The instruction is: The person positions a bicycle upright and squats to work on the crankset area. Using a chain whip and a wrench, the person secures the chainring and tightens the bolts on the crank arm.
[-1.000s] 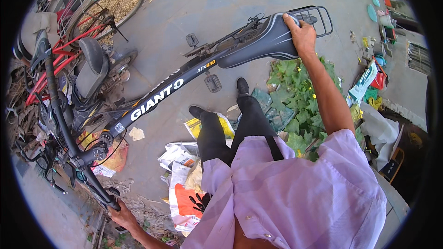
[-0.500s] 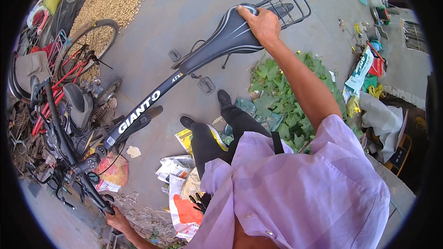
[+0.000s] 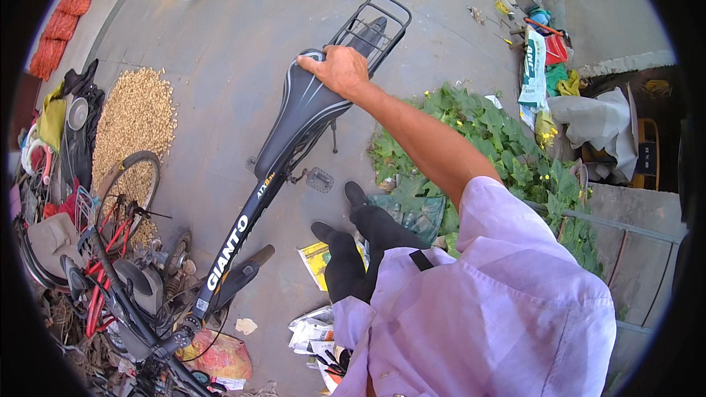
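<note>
My right hand [image 3: 340, 72] is gripping the back end of the black saddle [image 3: 301, 114], fingers curling over it and partly hiding from me. The left hand isn't showing in my feed, so I can't tell what it's doing, sorry. The bike [image 3: 243, 231] is stretching from under the right hand down and to the left. Its rear rack [image 3: 391, 6] is sitting just beyond the knuckles, and the handlebar [image 3: 121, 287] is lying well apart from the hand, next to a red bike [image 3: 94, 301]; can't tell if they're touching. Leafy plants [image 3: 463, 140] are spreading to the hand's right, and a peanut-looking heap [image 3: 136, 117] is sitting off to its left.

Progress-wise, I'm reading it like this: getting hold of the saddle is done, letting go of it isn't. I'm guessing the hand is doing some of the steadying. The handlebar's near end is running out of view, so I'm not judging how settled the front is.
</note>
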Motion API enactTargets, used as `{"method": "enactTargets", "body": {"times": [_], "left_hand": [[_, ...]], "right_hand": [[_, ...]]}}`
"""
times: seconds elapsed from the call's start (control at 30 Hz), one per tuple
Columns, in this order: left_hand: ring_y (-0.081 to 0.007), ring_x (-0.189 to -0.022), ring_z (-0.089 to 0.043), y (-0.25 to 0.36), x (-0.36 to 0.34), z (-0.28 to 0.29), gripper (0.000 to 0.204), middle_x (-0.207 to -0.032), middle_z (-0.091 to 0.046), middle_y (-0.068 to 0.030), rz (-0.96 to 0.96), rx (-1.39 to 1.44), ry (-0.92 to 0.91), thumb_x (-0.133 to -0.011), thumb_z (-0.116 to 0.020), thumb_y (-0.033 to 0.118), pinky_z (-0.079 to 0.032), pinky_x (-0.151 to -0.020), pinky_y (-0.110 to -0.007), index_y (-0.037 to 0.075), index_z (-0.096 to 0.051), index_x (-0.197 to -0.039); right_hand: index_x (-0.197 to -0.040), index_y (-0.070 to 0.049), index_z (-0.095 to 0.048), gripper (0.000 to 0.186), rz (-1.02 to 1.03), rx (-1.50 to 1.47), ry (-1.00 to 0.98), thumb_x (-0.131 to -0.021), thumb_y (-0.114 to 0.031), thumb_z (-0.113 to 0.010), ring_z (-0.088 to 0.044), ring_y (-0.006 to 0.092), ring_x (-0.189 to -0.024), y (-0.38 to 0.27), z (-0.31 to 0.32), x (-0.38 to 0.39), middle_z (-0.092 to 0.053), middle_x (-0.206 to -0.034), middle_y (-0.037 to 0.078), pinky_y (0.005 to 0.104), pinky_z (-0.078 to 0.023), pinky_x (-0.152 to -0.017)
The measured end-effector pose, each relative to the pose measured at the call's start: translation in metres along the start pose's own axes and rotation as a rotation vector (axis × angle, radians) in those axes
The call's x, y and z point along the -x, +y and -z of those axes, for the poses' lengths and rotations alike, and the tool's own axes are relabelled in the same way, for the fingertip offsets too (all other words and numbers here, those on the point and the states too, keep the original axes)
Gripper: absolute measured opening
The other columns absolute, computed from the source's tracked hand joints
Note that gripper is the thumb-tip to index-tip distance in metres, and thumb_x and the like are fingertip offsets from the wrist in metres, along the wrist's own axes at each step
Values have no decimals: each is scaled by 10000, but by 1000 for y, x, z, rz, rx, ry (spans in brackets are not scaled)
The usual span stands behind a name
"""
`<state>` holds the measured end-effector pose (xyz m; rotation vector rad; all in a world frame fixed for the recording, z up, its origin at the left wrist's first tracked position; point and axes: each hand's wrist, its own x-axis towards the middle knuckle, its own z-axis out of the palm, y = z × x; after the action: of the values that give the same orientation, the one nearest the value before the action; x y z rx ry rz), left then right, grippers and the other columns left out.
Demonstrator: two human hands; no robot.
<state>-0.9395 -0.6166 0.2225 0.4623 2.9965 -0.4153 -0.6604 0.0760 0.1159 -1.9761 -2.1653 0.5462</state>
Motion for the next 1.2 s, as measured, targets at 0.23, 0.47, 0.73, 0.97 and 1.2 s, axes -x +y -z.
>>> {"method": "enactTargets", "body": {"times": [0.23,0.47,0.73,0.97,1.2], "left_hand": [[-451,-997,-603,58,4,13,584,-1242,-533,-321,-107,-29,14,-752,-830,291,-514,-859,-518,-44,-565,-1151],[-460,-1008,-604,96,48,2,681,-1285,-509,-312,-190,-125,197,-689,-854,334,-514,-861,-535,-63,-563,-1160],[-314,-981,-664,247,66,87,273,-1111,-671,-204,219,268,-293,-927,-584,196,-481,-920,-501,22,-641,-1129],[-300,-996,-650,218,58,44,287,-1151,-663,-147,-223,-375,-284,-967,-500,186,-248,-1093,-619,110,-627,-1213],[-364,-840,-659,272,52,63,748,-967,-655,-237,198,-32,-80,-774,-793,412,-532,-839,-432,-154,-504,-1168]], "right_hand": [[-818,32,-730,651,26,-17,2,-782,-611,-633,-681,398,-864,9,-2,-44,-690,-844,262,441,-530,-814],[-818,40,-727,611,60,-87,-69,-804,-565,-639,-684,386,-859,25,7,-86,-692,-825,253,446,-533,-796],[-772,33,-706,530,63,-188,-112,-803,-495,-677,-688,402,-790,56,20,-142,-683,-780,257,461,-540,-744],[-791,28,-717,534,105,-147,-45,-805,-503,-668,-690,399,-800,71,35,-192,-687,-792,254,452,-542,-753],[-837,21,-734,582,71,-46,-55,-824,-550,-625,-681,393,-862,77,42,-223,-695,-850,249,442,-526,-817]]}}
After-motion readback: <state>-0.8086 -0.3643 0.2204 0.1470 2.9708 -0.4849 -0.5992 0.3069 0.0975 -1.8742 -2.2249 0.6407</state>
